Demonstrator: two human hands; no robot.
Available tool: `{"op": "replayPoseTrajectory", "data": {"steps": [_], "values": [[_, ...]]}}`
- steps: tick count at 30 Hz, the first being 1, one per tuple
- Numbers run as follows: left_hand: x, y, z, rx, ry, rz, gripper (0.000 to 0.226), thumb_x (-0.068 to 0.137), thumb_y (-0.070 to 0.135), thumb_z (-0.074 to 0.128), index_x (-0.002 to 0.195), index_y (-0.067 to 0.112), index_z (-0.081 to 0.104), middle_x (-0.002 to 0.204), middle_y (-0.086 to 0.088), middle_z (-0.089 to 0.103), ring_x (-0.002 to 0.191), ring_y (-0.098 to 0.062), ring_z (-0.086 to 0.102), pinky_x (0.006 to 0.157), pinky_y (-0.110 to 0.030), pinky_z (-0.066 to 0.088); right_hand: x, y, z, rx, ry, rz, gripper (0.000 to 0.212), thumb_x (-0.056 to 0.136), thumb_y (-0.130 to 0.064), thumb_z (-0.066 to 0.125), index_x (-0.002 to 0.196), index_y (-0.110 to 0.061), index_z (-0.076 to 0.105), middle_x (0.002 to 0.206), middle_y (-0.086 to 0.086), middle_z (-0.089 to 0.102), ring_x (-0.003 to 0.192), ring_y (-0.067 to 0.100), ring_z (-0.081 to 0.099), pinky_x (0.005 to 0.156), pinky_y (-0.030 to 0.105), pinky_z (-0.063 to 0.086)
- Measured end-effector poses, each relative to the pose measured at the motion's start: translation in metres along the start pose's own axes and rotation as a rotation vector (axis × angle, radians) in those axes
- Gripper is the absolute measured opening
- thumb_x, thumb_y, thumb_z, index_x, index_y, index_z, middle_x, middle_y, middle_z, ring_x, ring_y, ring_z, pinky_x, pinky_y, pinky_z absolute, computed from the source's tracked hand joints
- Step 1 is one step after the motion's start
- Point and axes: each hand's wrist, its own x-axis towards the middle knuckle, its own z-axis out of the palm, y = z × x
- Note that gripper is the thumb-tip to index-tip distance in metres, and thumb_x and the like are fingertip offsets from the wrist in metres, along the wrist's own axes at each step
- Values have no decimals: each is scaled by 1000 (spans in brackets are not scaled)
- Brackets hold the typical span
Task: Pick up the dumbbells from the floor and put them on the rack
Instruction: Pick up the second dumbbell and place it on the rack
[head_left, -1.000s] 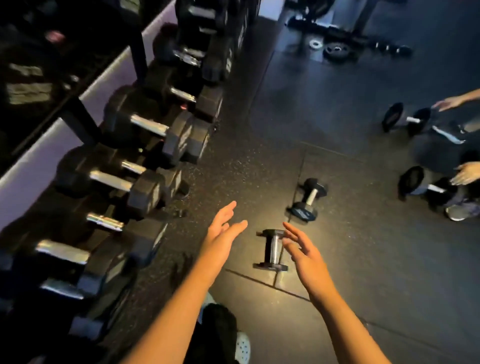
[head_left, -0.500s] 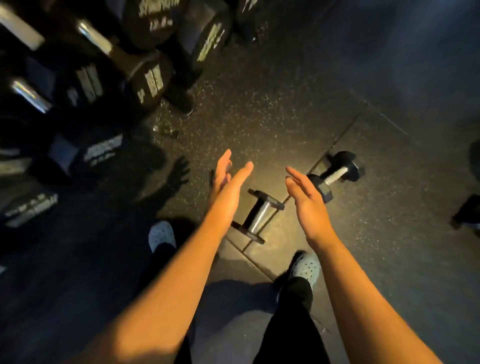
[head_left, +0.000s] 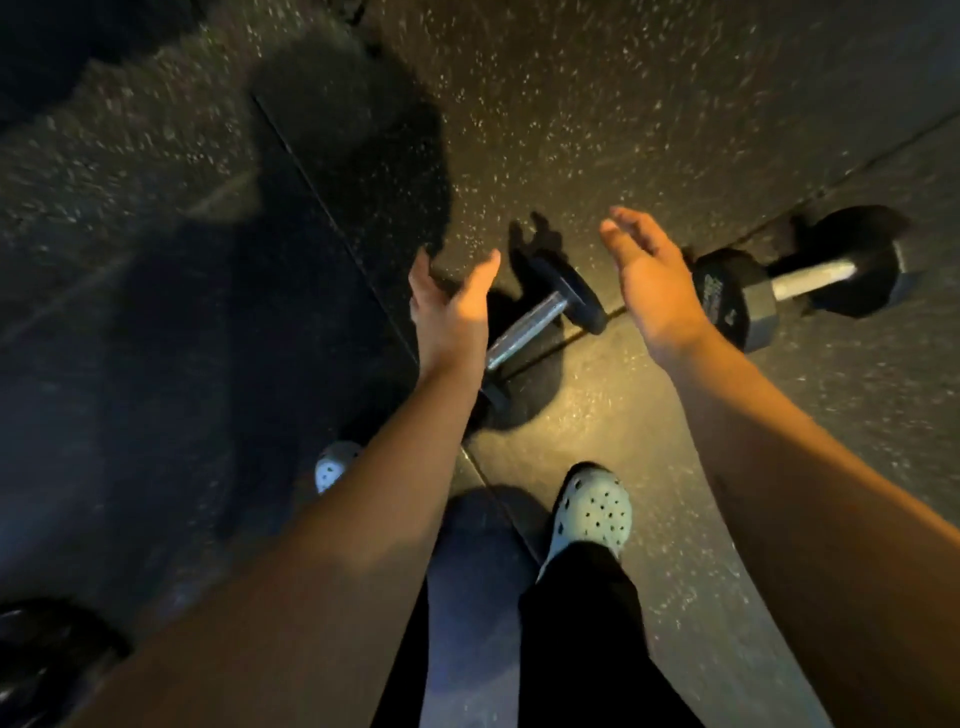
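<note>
Hands (head_left: 452, 312) (head_left: 652, 288) spread above floor dumbbells (head_left: 540, 317) (head_left: 800, 283)

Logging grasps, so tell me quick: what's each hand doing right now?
Left hand: open, holding nothing.
Right hand: open, holding nothing.

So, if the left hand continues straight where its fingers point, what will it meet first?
Probably the bare floor. The left hand points past the small dumbbell, which lies just right of it; depth is unclear.

Perforated clogs (head_left: 595, 512) on speckled floor (head_left: 597, 104)
</note>
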Motion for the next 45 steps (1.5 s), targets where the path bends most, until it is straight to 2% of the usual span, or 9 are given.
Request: {"op": "replayPoseTrajectory", "data": {"steps": [6,9,16,22,25,30,34,41,45], "values": [[76,-101,27,189,281,-175,104,89,56,75,171,28,17,169,-14,34,148,-44,43,120,-62,36,71,88,26,-127,-78,5,43,96,-46,63,132,-23,65,119,-6,68,117,14,62,109,36,48],[94,-126,34,119,368,-340,85,92,41,71,164,18,34,156,-19,51,136,-44,56,114,-54,46,86,97,31,-234,-129,26,41,78,-65,69,100,-31,75,99,-7,76,106,20,72,105,46,53],[98,-126,41,-251,364,-350,42,101,20,61,142,16,67,135,-13,69,99,-27,58,90,-36,46,90,94,32,-305,-179,-19,12,98,-16,69,93,-27,72,86,0,66,82,15,60,65,16,47],[65,-94,26,-282,372,-278,21,95,22,67,112,34,71,100,2,66,108,-31,67,99,-40,54,54,57,26,-198,-197,-114,15,100,-15,65,98,-27,74,92,-2,64,92,10,55,78,18,42],[28,-44,5,-326,334,-245,16,95,23,69,84,33,65,97,8,67,109,-31,69,107,-50,55,21,11,20,-133,-197,-162,20,101,-16,64,118,-19,74,99,-6,68,103,12,60,94,26,44],[-49,68,-53,-338,286,-107,16,99,16,67,102,31,73,107,0,74,105,-23,68,99,-44,54,-57,-104,21,-43,-147,-258,35,100,-20,66,135,-26,69,117,-8,76,113,9,66,105,30,46],[-119,166,-113,-382,249,35,16,101,11,64,100,25,72,97,-2,69,96,-22,64,82,-39,47,-125,-217,35,4,-153,-368,39,100,-19,66,139,-24,66,124,-2,74,116,10,66,100,23,47],[-242,325,-239,-456,326,201,17,101,15,65,91,29,66,106,-11,71,104,-36,70,101,-64,57,-247,-416,94,-18,-237,-567,40,101,-19,66,141,-21,65,122,-5,74,92,-15,65,86,1,43],[-293,381,-326,-535,411,282,16,98,16,67,105,29,71,111,-12,74,104,-32,72,97,-55,60,-317,-497,147,-27,-329,-644,39,101,-23,66,140,-21,65,118,-3,74,111,9,67,88,10,48]]}}
